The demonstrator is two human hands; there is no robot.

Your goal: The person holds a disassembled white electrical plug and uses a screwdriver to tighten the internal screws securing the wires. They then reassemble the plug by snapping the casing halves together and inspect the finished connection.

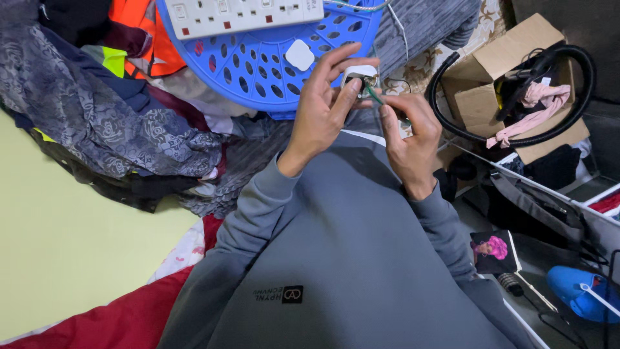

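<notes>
Your left hand (323, 106) grips a small white plug (359, 72) just above centre frame, fingers wrapped round its body, open face turned to your right. Your right hand (408, 139) pinches a thin green-handled tool (374, 94), its long axis running up-left, tip touching the plug's inner metal parts. The right hand lies lower right of the plug. Behind, a blue perforated plastic basket (271, 71) carries a white power strip (239, 14).

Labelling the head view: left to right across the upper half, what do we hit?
Grey patterned cloth pile → blue perforated plastic basket → left hand on small white plug → right hand → open brown cardboard box ringed by black hose.
</notes>
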